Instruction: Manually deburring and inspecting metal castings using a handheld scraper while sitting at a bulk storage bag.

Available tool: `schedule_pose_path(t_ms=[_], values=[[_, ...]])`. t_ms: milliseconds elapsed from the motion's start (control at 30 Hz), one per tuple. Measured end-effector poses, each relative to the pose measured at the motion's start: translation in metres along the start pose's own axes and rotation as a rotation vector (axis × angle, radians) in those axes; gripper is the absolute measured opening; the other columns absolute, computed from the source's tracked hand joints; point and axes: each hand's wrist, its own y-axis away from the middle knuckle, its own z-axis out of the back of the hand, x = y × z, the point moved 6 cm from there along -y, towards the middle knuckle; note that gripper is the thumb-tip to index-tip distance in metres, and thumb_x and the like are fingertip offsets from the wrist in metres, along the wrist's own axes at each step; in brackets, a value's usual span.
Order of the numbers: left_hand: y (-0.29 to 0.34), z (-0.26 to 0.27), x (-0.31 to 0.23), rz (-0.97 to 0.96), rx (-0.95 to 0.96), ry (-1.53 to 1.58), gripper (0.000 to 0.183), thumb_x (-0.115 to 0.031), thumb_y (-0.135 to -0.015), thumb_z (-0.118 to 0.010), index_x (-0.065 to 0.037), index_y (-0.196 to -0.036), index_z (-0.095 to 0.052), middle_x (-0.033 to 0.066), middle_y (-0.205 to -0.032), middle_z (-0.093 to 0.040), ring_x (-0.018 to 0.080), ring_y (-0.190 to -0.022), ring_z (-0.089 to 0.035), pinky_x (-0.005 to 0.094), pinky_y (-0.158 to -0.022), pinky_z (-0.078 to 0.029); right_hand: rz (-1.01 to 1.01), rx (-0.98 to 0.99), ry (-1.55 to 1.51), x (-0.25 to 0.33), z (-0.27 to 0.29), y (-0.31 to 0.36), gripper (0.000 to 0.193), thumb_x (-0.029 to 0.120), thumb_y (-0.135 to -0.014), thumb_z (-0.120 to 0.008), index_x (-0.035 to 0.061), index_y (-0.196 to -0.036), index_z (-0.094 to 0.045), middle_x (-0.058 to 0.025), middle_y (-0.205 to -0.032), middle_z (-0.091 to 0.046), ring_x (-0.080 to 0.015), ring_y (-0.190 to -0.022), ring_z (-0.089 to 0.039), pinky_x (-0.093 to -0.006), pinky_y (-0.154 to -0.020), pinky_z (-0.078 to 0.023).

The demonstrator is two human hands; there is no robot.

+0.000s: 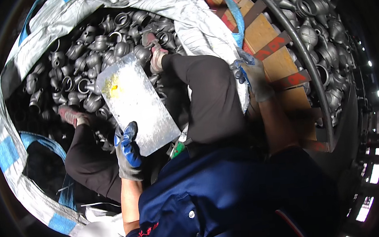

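My left hand [128,149], in a grey glove with blue coating, is closed on the lower left edge of a flat rectangular metal plate [142,111]. The plate has a pale, shiny face with a yellow smear near its upper left corner. Below it lie many dark grey metal castings [99,44], rounded with ring-shaped openings, inside a big white bulk bag [17,78]. At the bag's right side, my right hand [255,77], gloved alike, has its fingers curled over the bag's rim beside a blue strap. Part of its grip is hidden.
My legs are bent inside the bag, with both shoes [71,114] among the castings. Right of the bag stand wooden boards [274,63] with red-marked metal bars and a curved dark rail [301,43]. More castings [318,32] lie beyond it. Blue straps [44,141] hang along the bag.
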Motion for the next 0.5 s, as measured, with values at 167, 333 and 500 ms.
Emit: schedule_pose_path(t_ms=[167, 333, 500], values=[[0.000, -0.008, 0.007, 0.034, 0.043, -0.018, 0.037, -0.013, -0.089, -0.052, 0.003, -0.122, -0.053, 0.0087, -0.116, -0.060, 0.0167, -0.106, -0.055, 0.0308, -0.096, -0.039, 0.208, -0.263, 1.320, -0.027, 0.036, -0.010, 0.039, 0.020, -0.087, -0.057, 0.0210, -0.126, -0.056, -0.0175, -0.100, -0.059, -0.0278, -0.087, -0.061, -0.0373, -0.075, -0.050], [-0.002, -0.011, 0.004, 0.013, 0.037, -0.015, 0.039, -0.012, -0.087, -0.052, 0.004, -0.123, -0.052, 0.0104, -0.117, -0.060, 0.0181, -0.108, -0.056, 0.0309, -0.097, -0.039, 0.110, -0.256, 1.320, -0.046, 0.046, 0.007, 0.032, 0.018, -0.088, -0.052, 0.0205, -0.119, -0.061, -0.0191, -0.107, -0.054, -0.0345, -0.101, -0.056, -0.0428, -0.084, -0.047], [-0.001, -0.003, -0.001, -0.021, -0.011, -0.126, 0.042, -0.015, -0.089, -0.051, 0.005, -0.126, -0.049, 0.0108, -0.120, -0.058, 0.0179, -0.111, -0.054, 0.0312, -0.098, -0.038, 0.021, -0.216, 1.250, -0.065, 0.082, 0.038, 0.024, 0.016, -0.088, -0.053, 0.0119, -0.108, -0.066, -0.0205, -0.095, -0.062, -0.0361, -0.088, -0.060, -0.0417, -0.079, -0.048]])
